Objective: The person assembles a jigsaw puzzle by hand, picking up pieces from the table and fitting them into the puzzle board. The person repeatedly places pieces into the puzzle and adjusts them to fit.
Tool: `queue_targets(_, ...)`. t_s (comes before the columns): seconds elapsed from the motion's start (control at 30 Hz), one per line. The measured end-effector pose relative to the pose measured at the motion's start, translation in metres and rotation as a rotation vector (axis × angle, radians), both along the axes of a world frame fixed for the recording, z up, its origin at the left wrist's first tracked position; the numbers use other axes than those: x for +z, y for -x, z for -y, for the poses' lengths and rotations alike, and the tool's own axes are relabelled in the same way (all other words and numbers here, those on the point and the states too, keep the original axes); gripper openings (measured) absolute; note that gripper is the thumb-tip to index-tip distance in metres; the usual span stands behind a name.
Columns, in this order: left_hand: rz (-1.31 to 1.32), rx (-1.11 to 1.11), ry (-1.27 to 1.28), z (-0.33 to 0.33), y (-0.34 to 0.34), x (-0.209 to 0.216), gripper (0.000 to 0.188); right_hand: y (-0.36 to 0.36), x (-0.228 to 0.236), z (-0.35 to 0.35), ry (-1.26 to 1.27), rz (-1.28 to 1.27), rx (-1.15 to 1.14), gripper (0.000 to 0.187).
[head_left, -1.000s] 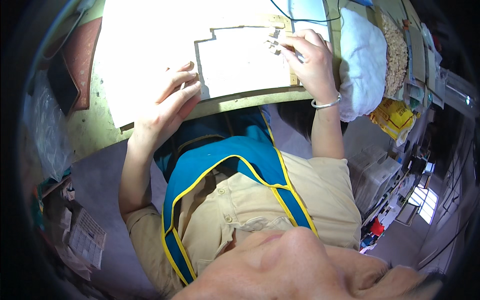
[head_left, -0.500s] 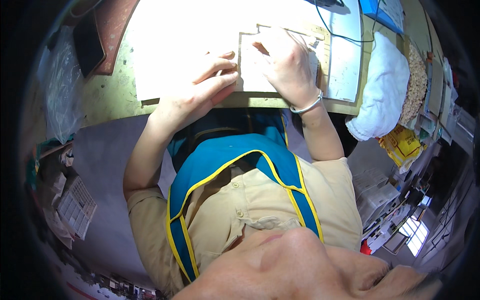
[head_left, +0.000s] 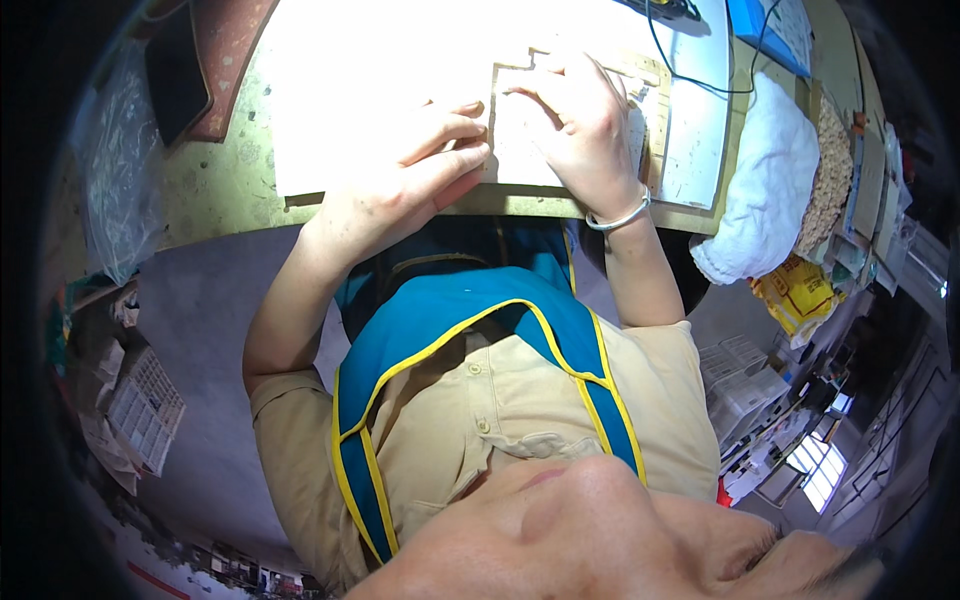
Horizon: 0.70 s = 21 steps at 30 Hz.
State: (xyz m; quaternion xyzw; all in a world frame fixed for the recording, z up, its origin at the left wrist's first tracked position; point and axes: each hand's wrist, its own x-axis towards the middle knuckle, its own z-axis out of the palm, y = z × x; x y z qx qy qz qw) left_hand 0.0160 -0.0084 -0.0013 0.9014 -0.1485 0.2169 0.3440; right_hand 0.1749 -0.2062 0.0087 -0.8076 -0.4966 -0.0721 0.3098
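My left hand [head_left: 430, 160] rests on the bright white work surface [head_left: 340, 120]. Its fingers are stretched out and slightly bent, with their tips beside the left edge of a flat board [head_left: 493, 110] that has a dark outline. Over that board bends my right hand [head_left: 590, 125], a pale bracelet [head_left: 622, 214] at its wrist. The right thumb and fingers are drawn in; glare hides what lies between them. To the right of this hand shows a yellowish, wood-like strip frame [head_left: 657, 120].
A white cloth [head_left: 765, 180] lies at the table's right edge, beside a tan knobbly mat [head_left: 825, 170]. A black cable [head_left: 690, 78] crosses the surface near a blue box [head_left: 770, 35]. At left are a dark flat object [head_left: 178, 75] and a clear plastic bag [head_left: 122, 170].
The whole table view has shifted slightly, with the board and both hands a little farther right. My right thumb and fingers have shifted a little left relative to the board.
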Motion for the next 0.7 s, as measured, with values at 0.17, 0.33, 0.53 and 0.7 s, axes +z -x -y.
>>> queue_targets(0.17, -0.012, 0.020, -0.001, 0.001, 0.003, -0.003, 0.027, -0.006, 0.007, -0.010, 0.008, 0.043, 0.016, 0.022)
queue_targets(0.33, -0.117, -0.016, 0.084, 0.002, 0.006, -0.003, 0.031, -0.010, -0.002, -0.010, -0.055, -0.034, 0.001, 0.024)
queue_targets(0.53, -0.115, -0.008, 0.076, 0.002, 0.007, -0.003, 0.033, -0.004, 0.004, -0.007, -0.002, 0.061, 0.015, 0.026)
queue_targets(0.7, -0.107, -0.007, 0.069, 0.002, 0.006, 0.000, 0.033, 0.001, 0.009, -0.005, 0.058, 0.118, 0.029, 0.025)
